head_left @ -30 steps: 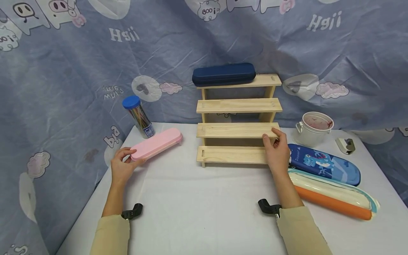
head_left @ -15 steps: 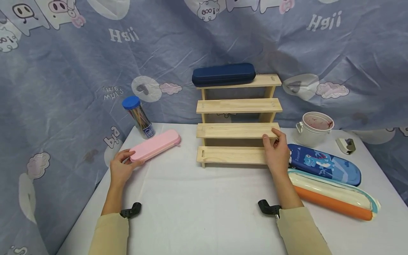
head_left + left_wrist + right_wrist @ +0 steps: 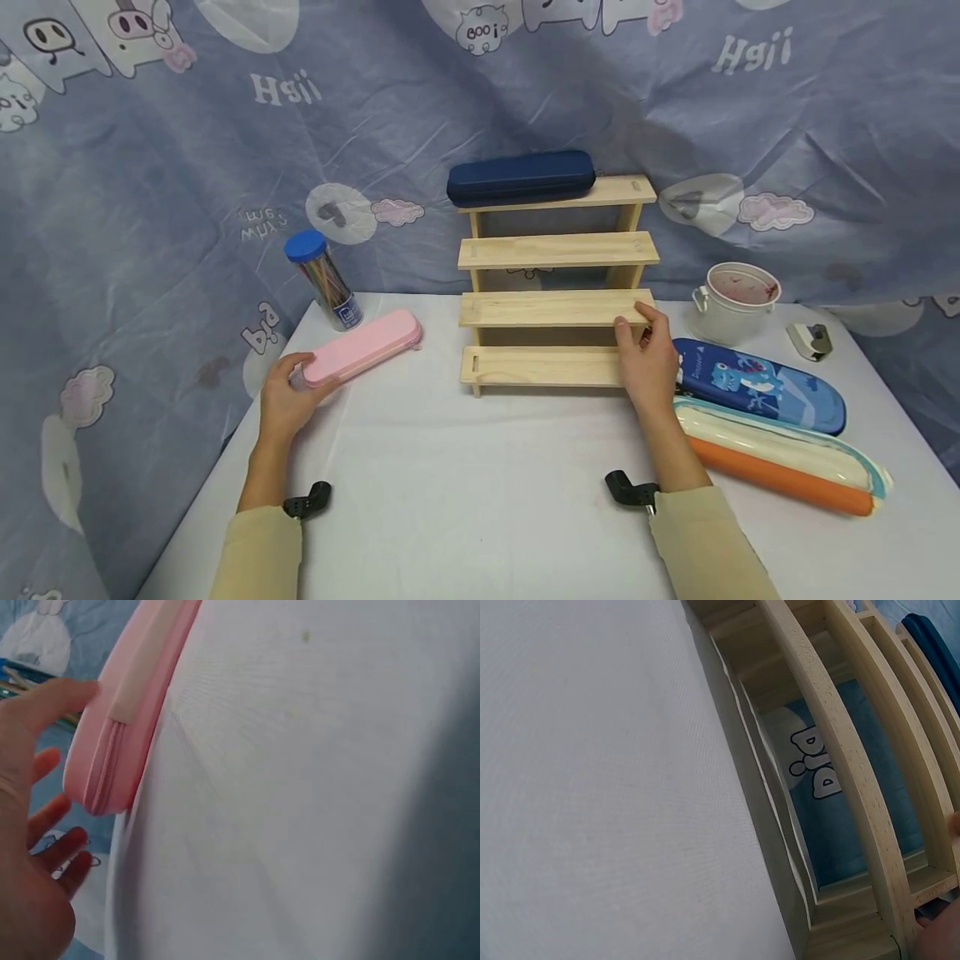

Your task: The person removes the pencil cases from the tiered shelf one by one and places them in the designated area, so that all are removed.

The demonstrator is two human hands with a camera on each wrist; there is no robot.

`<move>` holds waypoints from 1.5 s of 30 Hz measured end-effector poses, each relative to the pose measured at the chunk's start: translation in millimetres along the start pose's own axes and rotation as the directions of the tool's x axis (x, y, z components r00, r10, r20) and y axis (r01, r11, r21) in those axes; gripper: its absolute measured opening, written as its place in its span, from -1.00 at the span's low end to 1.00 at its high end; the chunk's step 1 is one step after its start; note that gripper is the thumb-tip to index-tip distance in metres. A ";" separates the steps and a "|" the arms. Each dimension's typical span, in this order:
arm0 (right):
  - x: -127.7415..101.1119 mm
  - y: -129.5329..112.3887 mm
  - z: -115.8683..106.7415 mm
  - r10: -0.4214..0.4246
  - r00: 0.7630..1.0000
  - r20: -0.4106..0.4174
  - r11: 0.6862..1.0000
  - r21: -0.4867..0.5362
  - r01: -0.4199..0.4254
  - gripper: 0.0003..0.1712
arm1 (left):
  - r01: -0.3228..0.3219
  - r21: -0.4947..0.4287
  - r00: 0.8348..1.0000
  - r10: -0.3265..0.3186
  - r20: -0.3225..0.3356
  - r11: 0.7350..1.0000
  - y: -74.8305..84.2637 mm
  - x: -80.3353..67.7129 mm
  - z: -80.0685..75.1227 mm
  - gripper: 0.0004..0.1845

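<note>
A pink zippered pencil case (image 3: 363, 346) lies at the left of the white table. My left hand (image 3: 288, 398) holds its near end between thumb and index finger. Up close in the left wrist view, the thumb touches the side of the case (image 3: 101, 761), and the other fingers curl loosely by its end. On the right, my right hand (image 3: 647, 358) grips the right end of a four-step wooden display rack (image 3: 555, 308) at its second step from the bottom. The right wrist view shows the rack's planks (image 3: 840, 742) with little of that hand at the edge.
A navy case (image 3: 521, 178) sits on the rack's top step. Right of the rack lie a blue dinosaur case (image 3: 761, 387), a cream and orange case (image 3: 780, 458), a white bucket (image 3: 723, 321) and a small pencil sharpener (image 3: 810, 342). A blue-lidded tube of pencils (image 3: 326, 279) stands back left.
The pink pencil case has turned slightly, its far end shifting a little left and toward me, with my left hand on its near end. My right hand keeps its place on the rack.
</note>
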State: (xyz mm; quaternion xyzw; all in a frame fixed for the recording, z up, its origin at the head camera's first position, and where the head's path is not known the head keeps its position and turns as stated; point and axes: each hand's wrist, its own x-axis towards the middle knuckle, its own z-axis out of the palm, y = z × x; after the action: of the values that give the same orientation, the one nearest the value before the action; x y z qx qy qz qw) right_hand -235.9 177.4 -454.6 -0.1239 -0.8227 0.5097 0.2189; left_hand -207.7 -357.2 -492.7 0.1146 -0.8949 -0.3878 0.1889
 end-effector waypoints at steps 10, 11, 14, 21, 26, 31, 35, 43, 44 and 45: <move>0.7 -1.8 0.4 0.009 1.000 0.017 1.000 -0.005 -0.009 -0.31 | -0.027 -0.110 0.999 0.023 -0.033 0.994 35.4 9.3 -1.4 -0.31; 0.5 -1.8 0.1 0.011 1.000 0.018 1.000 -0.006 -0.011 -0.31 | -0.026 -0.142 0.999 0.023 -0.026 0.989 37.5 9.8 -0.7 -0.33; 0.5 -1.6 -0.1 0.018 1.000 0.019 1.000 -0.007 -0.018 -0.32 | -0.038 -0.253 0.999 0.035 -0.017 0.967 42.6 12.3 1.0 -0.40; 0.4 -1.1 0.5 0.006 1.000 0.006 1.000 0.003 -0.006 -0.33 | -0.137 -0.459 0.990 0.142 -0.023 0.878 73.0 19.9 -2.5 -0.52; 0.8 1.5 2.6 -0.012 1.000 -0.005 1.000 0.004 0.012 -0.33 | -0.188 -0.510 0.978 0.209 -0.016 0.840 108.2 17.4 -8.1 -0.53; 1.6 3.7 2.6 -0.015 1.000 -0.019 1.000 -0.005 0.015 -0.34 | -0.205 -0.513 0.972 0.236 -0.005 0.833 128.2 19.0 -6.2 -0.53; 2.4 4.6 2.5 -0.019 1.000 -0.012 1.000 0.000 0.019 -0.34 | -0.226 -0.505 0.966 0.258 -0.007 0.833 138.4 25.0 -3.1 -0.56; 0.9 5.2 2.2 -0.042 0.999 -0.024 0.999 -0.002 0.042 -0.35 | -0.283 -0.482 0.943 0.331 0.017 0.829 164.2 39.8 -5.8 -0.53; 0.6 4.9 2.0 -0.045 0.999 -0.025 0.999 0.000 0.045 -0.36 | -0.285 -0.488 0.941 0.338 0.022 0.825 167.8 41.6 -6.2 -0.53; 0.3 4.5 1.9 -0.044 0.999 -0.025 0.999 -0.001 0.044 -0.36 | -0.285 -0.493 0.939 0.342 0.027 0.822 171.5 43.2 -6.6 -0.53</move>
State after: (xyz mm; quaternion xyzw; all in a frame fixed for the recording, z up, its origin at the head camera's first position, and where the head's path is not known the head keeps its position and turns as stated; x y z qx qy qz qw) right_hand -237.2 178.1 -459.3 -0.1118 -0.8225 0.5032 0.2404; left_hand -253.9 -261.2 -351.4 -0.1071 -0.7856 -0.5678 0.2214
